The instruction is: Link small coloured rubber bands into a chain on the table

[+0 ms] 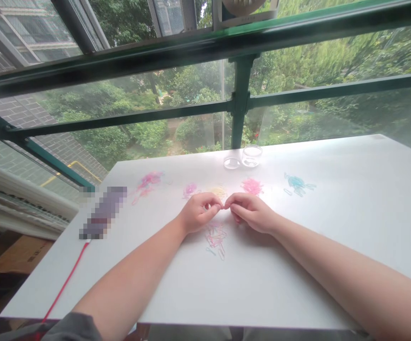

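Head camera view, looking down at a white rectangular tabletop (pixel 333 246) set against a green-framed window (pixel 241 102) with trees outside. Both bare forearms reach forward and the hands meet near the table's middle. Left hand (pixel 199 213) and right hand (pixel 251 212) are loosely curled, their fingertips pinched together and touching each other; whatever small thing they pinch is too tiny to make out. Just below the hands lies a loose mixed pile of thin coloured elastic loops (pixel 217 239). Beyond the hands, small sorted heaps lie in a row: a magenta heap (pixel 148 182), a small pink heap (pixel 190 190), a pale yellow heap (pixel 218 192), a bright pink heap (pixel 252 185) and a teal heap (pixel 297 183). Farther back stand a small clear round container (pixel 252 155) and its clear lid (pixel 231 163). A red cord (pixel 65 282) trails off the table's left edge.
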`<state>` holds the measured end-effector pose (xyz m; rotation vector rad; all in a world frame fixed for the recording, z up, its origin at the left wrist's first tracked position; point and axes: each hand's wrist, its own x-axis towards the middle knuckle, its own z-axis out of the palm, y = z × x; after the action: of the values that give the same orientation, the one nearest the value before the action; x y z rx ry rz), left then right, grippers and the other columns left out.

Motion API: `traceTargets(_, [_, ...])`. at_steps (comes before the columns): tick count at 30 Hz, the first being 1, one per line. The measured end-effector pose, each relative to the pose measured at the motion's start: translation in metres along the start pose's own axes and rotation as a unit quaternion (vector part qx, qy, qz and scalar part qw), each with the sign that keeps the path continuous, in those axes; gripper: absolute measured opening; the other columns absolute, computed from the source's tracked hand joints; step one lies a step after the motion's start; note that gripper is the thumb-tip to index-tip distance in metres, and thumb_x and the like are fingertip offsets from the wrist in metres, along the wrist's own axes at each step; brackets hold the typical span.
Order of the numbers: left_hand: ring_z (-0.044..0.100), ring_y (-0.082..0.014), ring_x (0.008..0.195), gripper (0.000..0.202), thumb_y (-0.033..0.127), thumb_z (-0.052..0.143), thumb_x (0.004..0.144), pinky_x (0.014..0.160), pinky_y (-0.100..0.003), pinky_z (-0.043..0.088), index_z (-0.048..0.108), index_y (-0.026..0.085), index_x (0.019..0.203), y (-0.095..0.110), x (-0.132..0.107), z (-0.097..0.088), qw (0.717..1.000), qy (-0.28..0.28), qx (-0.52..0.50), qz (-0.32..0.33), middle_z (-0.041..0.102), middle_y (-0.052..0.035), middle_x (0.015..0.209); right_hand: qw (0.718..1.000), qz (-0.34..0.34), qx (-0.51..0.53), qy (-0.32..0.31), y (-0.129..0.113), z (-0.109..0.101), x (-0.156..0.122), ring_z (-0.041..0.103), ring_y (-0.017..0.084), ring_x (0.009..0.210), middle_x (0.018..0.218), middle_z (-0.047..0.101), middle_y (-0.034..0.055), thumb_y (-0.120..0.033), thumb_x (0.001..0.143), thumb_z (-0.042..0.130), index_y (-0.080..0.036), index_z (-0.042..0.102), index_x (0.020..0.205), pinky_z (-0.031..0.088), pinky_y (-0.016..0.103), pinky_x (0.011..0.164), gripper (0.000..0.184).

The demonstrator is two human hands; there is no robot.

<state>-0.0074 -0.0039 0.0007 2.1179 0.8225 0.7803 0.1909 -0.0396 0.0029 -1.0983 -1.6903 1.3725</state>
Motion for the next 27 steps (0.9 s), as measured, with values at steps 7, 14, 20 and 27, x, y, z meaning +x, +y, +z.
traceTargets(7, [0.057,-0.0047,0.071,0.023,0.031,0.053,0.083,0.065,-0.015,0.043,0.07,0.015,0.084,0.0003,-0.0003,0.002,1.0,0.012,0.01,-0.015,0.069,-0.004,0.082,0.997,-0.016,0.028,0.069,0.0075,-0.0048,0.0054,0.048,0.006,0.049,0.056,0.046,-0.0049,-0.028,0.083,0.05,-0.016,0.048,0.096,0.041,0.019,0.05,0.018])
traceTargets(14, [0.058,-0.0044,0.07,0.021,0.03,0.056,0.082,0.065,-0.015,0.044,0.072,0.016,0.085,0.0001,0.0006,0.0032,1.0,0.015,0.019,-0.002,0.071,-0.0035,0.081,0.999,-0.03,-0.014,0.008,0.0085,-0.0038,0.003,0.05,0.005,0.052,0.062,0.048,-0.0034,-0.034,0.08,0.057,-0.015,0.048,0.095,0.04,0.018,0.051,0.026])
traceTargets(20, [0.059,-0.0042,0.066,0.021,0.031,0.058,0.081,0.063,-0.015,0.045,0.072,0.016,0.086,0.0008,-0.0001,0.0046,1.0,0.019,-0.001,0.002,0.072,-0.0038,0.079,0.999,0.0,-0.037,0.006,0.0067,-0.0014,0.0021,0.052,0.006,0.055,0.068,0.053,0.0001,-0.04,0.081,0.056,-0.014,0.05,0.088,0.041,0.019,0.052,0.027])
traceTargets(27, [0.056,-0.0032,0.063,0.024,0.036,0.062,0.076,0.061,-0.015,0.045,0.067,0.013,0.08,0.0016,-0.0019,0.0058,0.999,0.028,-0.001,-0.028,0.069,-0.0036,0.076,0.997,0.001,-0.073,-0.003,0.005,-0.0008,0.0019,0.047,0.006,0.056,0.064,0.051,0.0,-0.043,0.081,0.055,-0.013,0.052,0.083,0.038,0.019,0.054,0.031])
